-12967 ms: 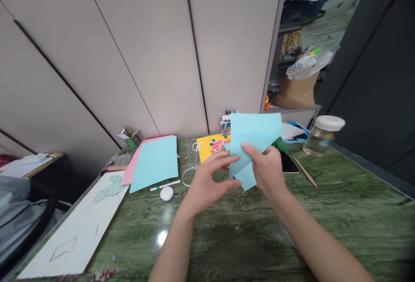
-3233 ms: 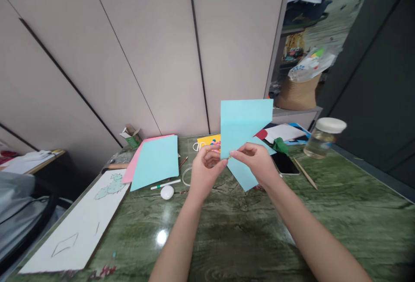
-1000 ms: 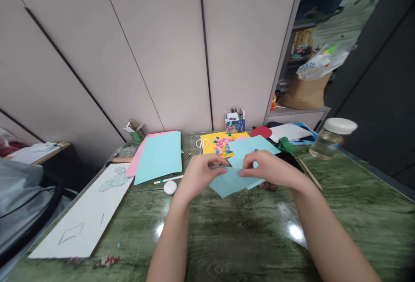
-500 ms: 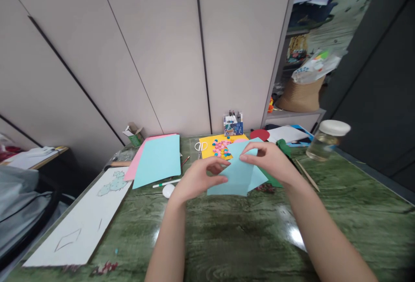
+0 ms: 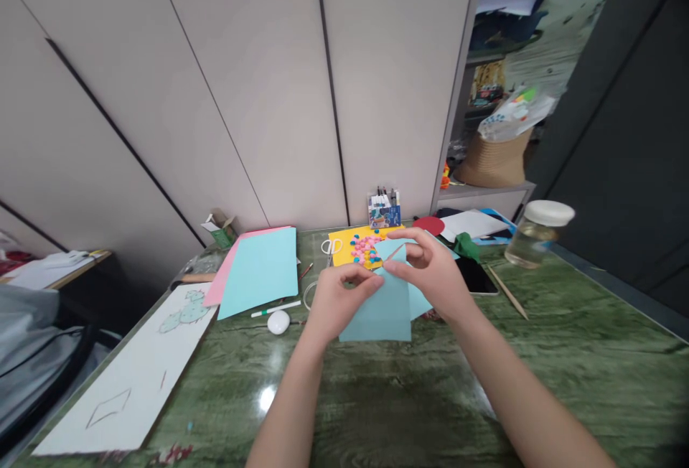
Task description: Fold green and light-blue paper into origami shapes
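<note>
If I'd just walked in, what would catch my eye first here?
Likely the light blue paper that the left hand and right hand hold near its upper edge, above the green table. Just beyond it, small pink, blue and yellow pieces lie scattered on a yellow sheet. Off to the right stands a clear jar with a white lid.

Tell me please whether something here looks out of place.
A tiny blue speck lies apart on the table, right of the white drawing sheet, while small coloured pieces sit together on yellow paper. I cannot tell what it is. Nothing else stands out.
</note>
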### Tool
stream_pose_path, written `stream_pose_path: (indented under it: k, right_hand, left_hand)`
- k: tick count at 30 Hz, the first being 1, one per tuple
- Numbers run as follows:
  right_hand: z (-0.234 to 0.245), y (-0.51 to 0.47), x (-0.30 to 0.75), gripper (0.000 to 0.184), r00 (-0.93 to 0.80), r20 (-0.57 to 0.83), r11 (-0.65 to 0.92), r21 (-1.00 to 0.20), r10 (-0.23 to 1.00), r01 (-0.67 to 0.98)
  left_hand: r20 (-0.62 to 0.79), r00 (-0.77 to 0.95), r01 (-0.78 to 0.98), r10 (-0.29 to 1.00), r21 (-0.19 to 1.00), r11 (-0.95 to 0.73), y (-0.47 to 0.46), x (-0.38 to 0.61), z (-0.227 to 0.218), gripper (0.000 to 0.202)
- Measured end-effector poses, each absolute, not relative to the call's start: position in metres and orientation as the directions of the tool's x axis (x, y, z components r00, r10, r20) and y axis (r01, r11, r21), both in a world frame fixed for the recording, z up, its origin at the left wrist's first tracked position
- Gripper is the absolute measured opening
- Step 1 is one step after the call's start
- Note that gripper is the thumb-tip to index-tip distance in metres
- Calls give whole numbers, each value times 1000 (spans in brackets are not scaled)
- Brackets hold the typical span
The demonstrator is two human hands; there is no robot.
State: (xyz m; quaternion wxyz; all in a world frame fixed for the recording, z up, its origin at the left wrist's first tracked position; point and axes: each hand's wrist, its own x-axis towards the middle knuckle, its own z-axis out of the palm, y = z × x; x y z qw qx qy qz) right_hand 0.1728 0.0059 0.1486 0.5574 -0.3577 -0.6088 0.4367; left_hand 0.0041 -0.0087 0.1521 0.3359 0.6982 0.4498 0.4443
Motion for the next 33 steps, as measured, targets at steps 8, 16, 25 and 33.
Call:
stream_pose_path:
  k: [8, 16, 25, 33]
  right_hand:
    - [157, 0, 178, 43, -95, 456, 466, -864, 885, 190]
    - [154, 5, 174, 47, -161, 418, 436, -895, 894, 98]
    - [147, 11, 170, 38, -44, 456, 458, -885, 889, 90]
    - [147, 8, 164, 33, 82, 588, 556, -794, 805, 245]
  left_hand:
    - [309, 243, 231, 919, 902, -364, -6, 10, 147, 17]
    - [292, 208, 184, 933, 926, -331, -5, 14, 143, 17]
    - [308, 229, 329, 924, 869, -371, -3, 8, 149, 16]
    - [307, 251, 294, 918, 879, -375, -3, 3, 149, 16]
